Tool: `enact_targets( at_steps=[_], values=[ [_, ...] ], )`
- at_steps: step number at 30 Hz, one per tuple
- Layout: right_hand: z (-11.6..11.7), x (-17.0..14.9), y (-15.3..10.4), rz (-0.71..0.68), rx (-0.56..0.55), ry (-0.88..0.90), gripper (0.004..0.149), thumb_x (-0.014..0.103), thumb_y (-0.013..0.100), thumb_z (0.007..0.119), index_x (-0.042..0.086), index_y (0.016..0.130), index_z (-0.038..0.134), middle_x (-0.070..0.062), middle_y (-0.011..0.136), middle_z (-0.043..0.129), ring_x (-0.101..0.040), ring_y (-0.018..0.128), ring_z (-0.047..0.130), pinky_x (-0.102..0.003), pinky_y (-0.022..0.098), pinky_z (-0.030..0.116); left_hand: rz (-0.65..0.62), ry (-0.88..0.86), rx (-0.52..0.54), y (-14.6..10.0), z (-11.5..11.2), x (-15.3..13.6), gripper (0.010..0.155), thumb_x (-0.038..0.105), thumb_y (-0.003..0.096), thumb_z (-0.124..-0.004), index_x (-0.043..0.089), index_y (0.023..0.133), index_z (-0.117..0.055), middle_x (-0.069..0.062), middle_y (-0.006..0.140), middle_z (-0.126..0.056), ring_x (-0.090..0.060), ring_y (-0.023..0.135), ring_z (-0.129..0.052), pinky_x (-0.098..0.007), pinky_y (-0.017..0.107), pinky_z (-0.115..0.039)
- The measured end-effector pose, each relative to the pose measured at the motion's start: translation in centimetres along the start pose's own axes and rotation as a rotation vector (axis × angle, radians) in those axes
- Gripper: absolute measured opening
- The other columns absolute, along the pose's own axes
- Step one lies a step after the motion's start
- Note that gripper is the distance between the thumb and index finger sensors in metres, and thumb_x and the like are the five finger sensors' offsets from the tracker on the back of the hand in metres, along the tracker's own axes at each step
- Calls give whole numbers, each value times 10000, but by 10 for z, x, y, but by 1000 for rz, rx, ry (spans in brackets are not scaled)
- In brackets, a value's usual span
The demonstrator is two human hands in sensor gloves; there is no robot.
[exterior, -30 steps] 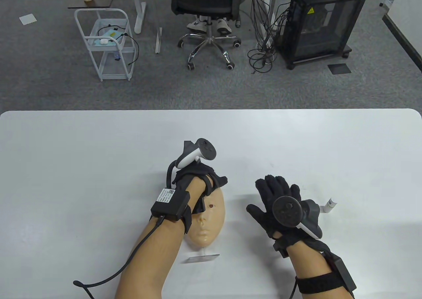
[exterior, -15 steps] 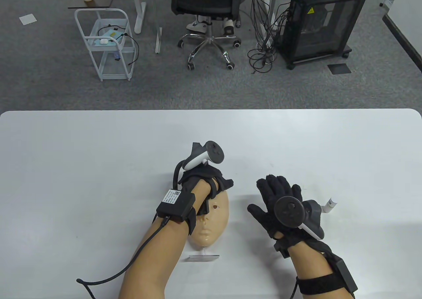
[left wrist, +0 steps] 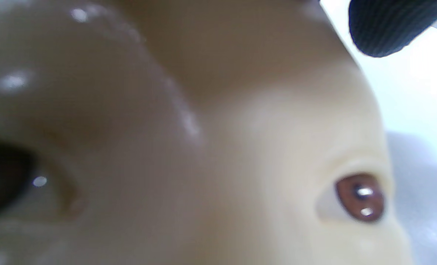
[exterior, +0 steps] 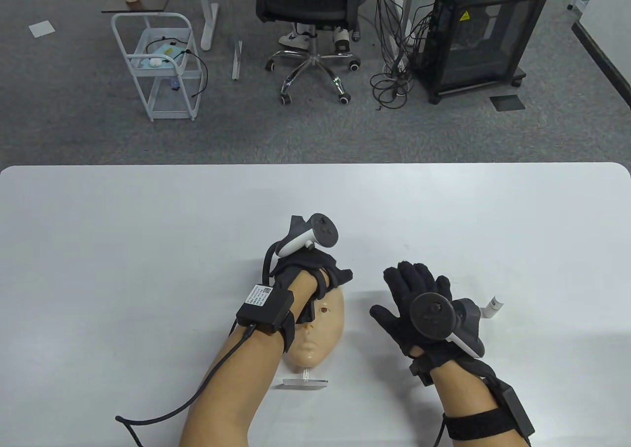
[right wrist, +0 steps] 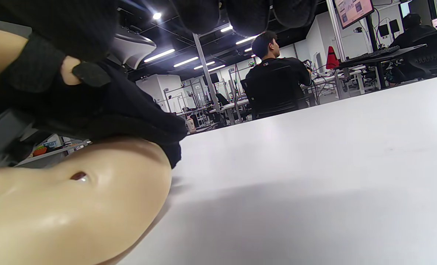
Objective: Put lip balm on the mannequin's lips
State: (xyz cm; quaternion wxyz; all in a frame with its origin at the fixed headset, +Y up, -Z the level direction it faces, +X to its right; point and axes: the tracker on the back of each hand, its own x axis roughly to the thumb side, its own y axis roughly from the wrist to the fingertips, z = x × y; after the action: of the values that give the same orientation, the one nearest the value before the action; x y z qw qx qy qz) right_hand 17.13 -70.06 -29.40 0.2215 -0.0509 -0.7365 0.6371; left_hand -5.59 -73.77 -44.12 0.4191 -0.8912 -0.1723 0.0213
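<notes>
grey carpet office floor behind a white table [exterior: 148, 250]; white wire cart [exterior: 157, 67] at far left with a pale blue tray on its upper shelf holding a few small items and a black cable, hard to identify; swivel chair [exterior: 309, 18] and black pc case [exterior: 480, 35] beyond the table edge; mannequin face [exterior: 318, 333] lies face-up on the table on a clear stand [exterior: 304, 383], chin toward the near edge; left hand [exterior: 310, 269] rests over the forehead, fingers curled around the top of the head, gripping it; left wrist view is a blurred close-up of the brow and one brown eye; right hand [exterior: 419, 299] lies flat on the table right of the face, fingers spread, holding nothing; lip balm tube [exterior: 493, 307] lies on the table just right of that hand, untouched.
</notes>
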Motion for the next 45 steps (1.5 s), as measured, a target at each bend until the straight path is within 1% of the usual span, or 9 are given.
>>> enact_targets(
  at_steps=[6,14,17,22,27,32,36,41,45],
  values=[
    [0,0,0,1,5,0,823,674,489,812,218,1110,522,-157,1197,501,-482,1075,505,-727,682,395,-29,-38,13,0,-1,-4,658,681,586,-732,160,986,-744,-151,818,-853,-438,764,-825,-708,688,-457],
    [-3,0,0,-5,-9,-2,823,674,488,813,217,1109,524,-158,1197,501,-481,1076,502,-728,682,390,-104,-25,131,-13,8,-4,692,685,574,-734,174,1036,-671,-208,1052,-691,-523,966,-663,-727,689,-411],
    [-4,0,-1,-3,-15,0,822,674,489,813,220,1110,522,-159,1197,501,-479,1077,502,-728,683,391,-176,-41,306,-36,15,-11,714,676,566,-745,178,1061,-616,-217,1117,-583,-545,1022,-557,-725,686,-407],
    [-4,-2,0,8,-13,2,820,674,488,813,219,1108,527,-157,1197,500,-480,1077,500,-728,683,390,-244,28,588,-103,21,-34,760,680,562,-753,193,1100,-523,-209,1162,-485,-563,1058,-460,-731,687,-402],
    [-8,-9,-1,41,-42,-12,814,673,488,815,218,1105,541,-156,1198,496,-483,1078,490,-730,681,382,-250,-4,743,-169,7,-73,768,684,565,-754,205,1111,-504,-203,1174,-468,-563,1070,-443,-737,690,-397],
    [-15,-15,-2,62,-68,-31,802,668,488,818,215,1098,563,-159,1196,501,-484,1077,491,-729,682,386,-193,12,823,-201,-12,-111,773,688,567,-754,208,1115,-498,-203,1178,-468,-567,1073,-439,-743,688,-398],
    [-21,-24,-4,112,-106,-47,794,665,487,821,215,1094,577,-162,1195,500,-482,1077,490,-725,686,398,-173,51,873,-202,-26,-134,772,685,560,-763,207,1110,-512,-205,1169,-494,-559,1059,-497,-720,684,-464],
    [-33,-52,-5,255,-189,-80,784,650,486,835,209,1086,592,-168,1190,503,-487,1068,507,-714,692,437,-186,-15,768,-190,-36,-147,784,687,568,-755,205,1121,-480,-207,1179,-451,-566,1069,-441,-728,689,-429],
    [-42,-84,-9,407,-224,-92,777,638,484,853,215,1083,599,-155,1190,509,-458,1076,510,-693,697,450,-191,-8,767,-187,-39,-146,781,690,566,-753,209,1119,-484,-205,1177,-455,-561,1066,-455,-723,689,-439]
  ],
)
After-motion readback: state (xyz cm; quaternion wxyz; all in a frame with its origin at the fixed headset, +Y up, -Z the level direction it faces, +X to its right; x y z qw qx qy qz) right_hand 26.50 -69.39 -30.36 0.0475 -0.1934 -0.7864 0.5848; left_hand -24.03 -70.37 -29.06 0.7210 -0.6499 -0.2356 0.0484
